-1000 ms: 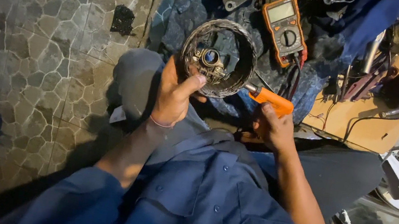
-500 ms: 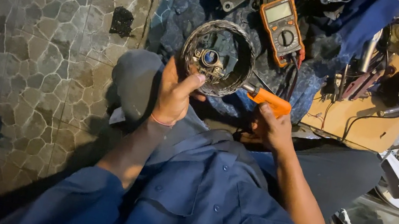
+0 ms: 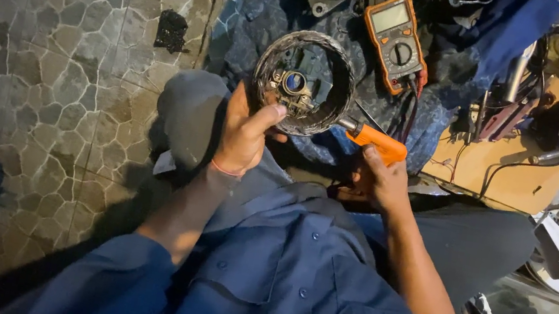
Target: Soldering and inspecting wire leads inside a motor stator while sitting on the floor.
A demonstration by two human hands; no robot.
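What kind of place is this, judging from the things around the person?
Probably an informal repair workshop on a stone-paved floor. An orange multimeter lies on a cloth, the left hand holds a round metal motor part, and the right hand grips an orange-handled screwdriver.

The person wears a blue work shirt with buttons and short sleeves. The trousers are grey. A thin pink band sits on the left wrist.

Hands hold round stator (orange-handled screwdriver alongside).
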